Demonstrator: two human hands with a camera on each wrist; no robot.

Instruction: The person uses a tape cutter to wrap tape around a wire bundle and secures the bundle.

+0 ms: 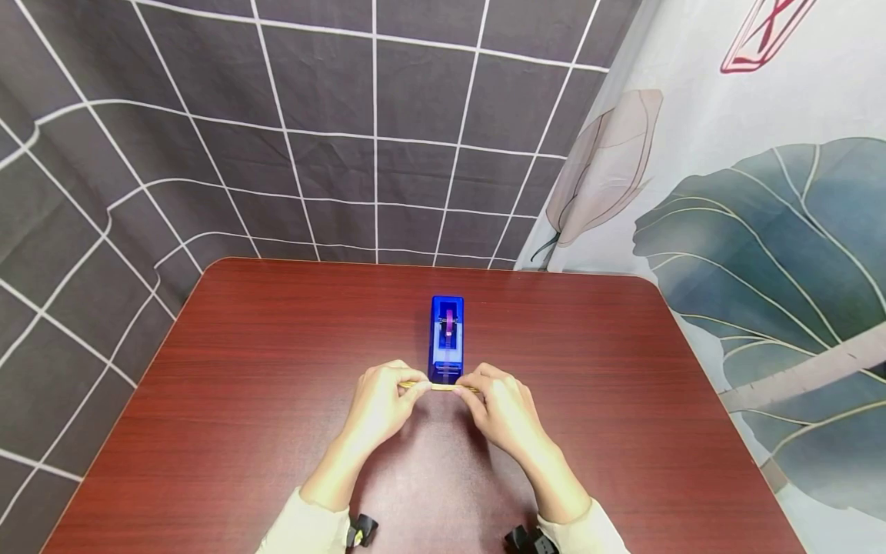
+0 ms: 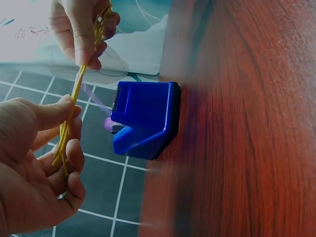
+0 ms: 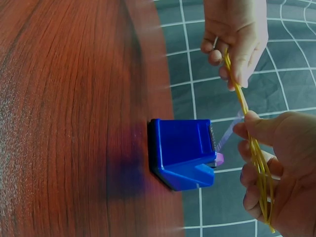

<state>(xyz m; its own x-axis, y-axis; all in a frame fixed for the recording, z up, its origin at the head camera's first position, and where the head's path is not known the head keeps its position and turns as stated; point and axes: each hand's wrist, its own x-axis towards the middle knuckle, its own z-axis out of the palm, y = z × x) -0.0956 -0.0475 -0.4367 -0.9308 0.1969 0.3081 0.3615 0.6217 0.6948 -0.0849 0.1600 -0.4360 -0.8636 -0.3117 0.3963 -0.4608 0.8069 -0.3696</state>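
Note:
Both hands pinch a slim bundle of yellow strands [image 1: 443, 387] stretched level between them. My left hand [image 1: 381, 402] holds one end with thumb and fingers, and my right hand [image 1: 507, 406] grips the other. Just beyond the bundle stands a blue tape dispenser [image 1: 447, 360] with a purple tape roll [image 1: 449, 323] inside. A clear tape strip [image 3: 229, 134] reaches from the dispenser to the bundle's middle, between the fingertips. In the right wrist view, loose looped strands hang down by the right palm; the left wrist view shows shorter ends below the left fingers.
The dispenser stands on a reddish-brown wood-grain table [image 1: 277, 323] with rounded far corners. Behind rises a grey cloth [image 1: 318, 85] with a white grid. To the right hangs a white curtain [image 1: 692, 115] printed with leaves.

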